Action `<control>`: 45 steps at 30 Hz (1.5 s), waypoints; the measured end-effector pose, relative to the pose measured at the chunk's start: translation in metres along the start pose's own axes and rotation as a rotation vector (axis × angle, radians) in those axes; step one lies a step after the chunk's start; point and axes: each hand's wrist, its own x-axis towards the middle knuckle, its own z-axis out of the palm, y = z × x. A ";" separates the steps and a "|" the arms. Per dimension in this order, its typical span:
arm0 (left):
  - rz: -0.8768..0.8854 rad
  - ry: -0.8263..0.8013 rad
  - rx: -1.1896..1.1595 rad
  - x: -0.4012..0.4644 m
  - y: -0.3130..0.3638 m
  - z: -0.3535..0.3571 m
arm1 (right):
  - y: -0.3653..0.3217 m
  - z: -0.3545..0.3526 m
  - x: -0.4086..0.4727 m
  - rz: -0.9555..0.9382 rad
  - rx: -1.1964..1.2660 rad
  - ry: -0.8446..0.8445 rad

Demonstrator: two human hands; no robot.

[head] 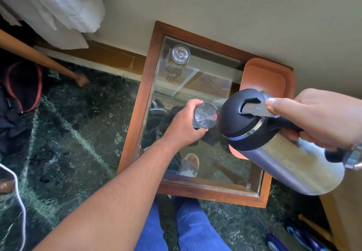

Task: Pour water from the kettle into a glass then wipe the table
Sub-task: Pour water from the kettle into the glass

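Over the table (150,86), fingers (193,103) around glass (204,118).

Kettle (284,148) handle mostly hidden under the right hand (321,117), tray (264,78) partly behind kettle.

We see a small table (150,86) with a brown wooden frame around a clear glass top, set against the pale wall on a dark green marbled floor (78,133). An empty glass (177,60) stands on the pane near its far left corner. An orange tray (262,76) rests at the far right, seemingly overlapping the frame, its near end hidden.
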 end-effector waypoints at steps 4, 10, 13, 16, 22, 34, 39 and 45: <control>0.004 0.011 -0.009 0.000 -0.001 0.003 | -0.001 0.001 -0.003 -0.010 0.011 -0.010; 0.020 0.043 0.024 -0.001 0.000 0.004 | -0.001 0.002 -0.005 -0.015 -0.011 0.000; 0.029 0.057 0.047 -0.003 0.000 0.004 | 0.001 0.001 -0.006 -0.017 -0.014 0.014; 0.039 0.077 0.115 -0.005 0.000 0.004 | 0.000 0.001 -0.006 -0.019 -0.004 0.020; 0.022 0.109 0.145 -0.008 -0.001 0.005 | 0.001 0.003 -0.007 -0.014 -0.013 0.025; 0.021 0.106 0.154 -0.011 -0.004 0.009 | 0.001 0.006 -0.011 -0.022 -0.044 0.030; 0.025 0.108 0.145 -0.013 -0.005 0.011 | 0.001 0.007 -0.012 -0.031 -0.047 0.036; 0.025 0.098 0.165 -0.012 -0.008 0.013 | 0.002 0.008 -0.013 -0.030 -0.034 0.040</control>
